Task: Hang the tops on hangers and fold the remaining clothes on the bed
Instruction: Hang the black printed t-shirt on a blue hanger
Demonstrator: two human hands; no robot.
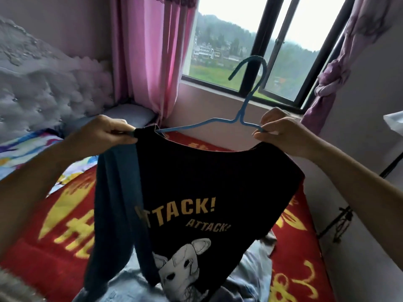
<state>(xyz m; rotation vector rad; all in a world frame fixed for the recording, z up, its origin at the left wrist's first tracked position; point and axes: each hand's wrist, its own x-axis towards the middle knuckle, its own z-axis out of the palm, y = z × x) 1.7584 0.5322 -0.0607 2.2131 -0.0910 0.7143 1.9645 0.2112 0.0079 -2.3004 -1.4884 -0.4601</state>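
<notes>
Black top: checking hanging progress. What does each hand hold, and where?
Left hand grips the black top at one shoulder, over the blue hanger's end; right hand pinches the hanger's other end.

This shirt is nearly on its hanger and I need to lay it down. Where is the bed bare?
Bare red cover lies left of the shirt, bordered by the colourful sheet beyond and the pale denim pile nearer; a second patch lies right of the shirt, toward the bed edge. Under the shirt's hem the denim crowds it.
</notes>
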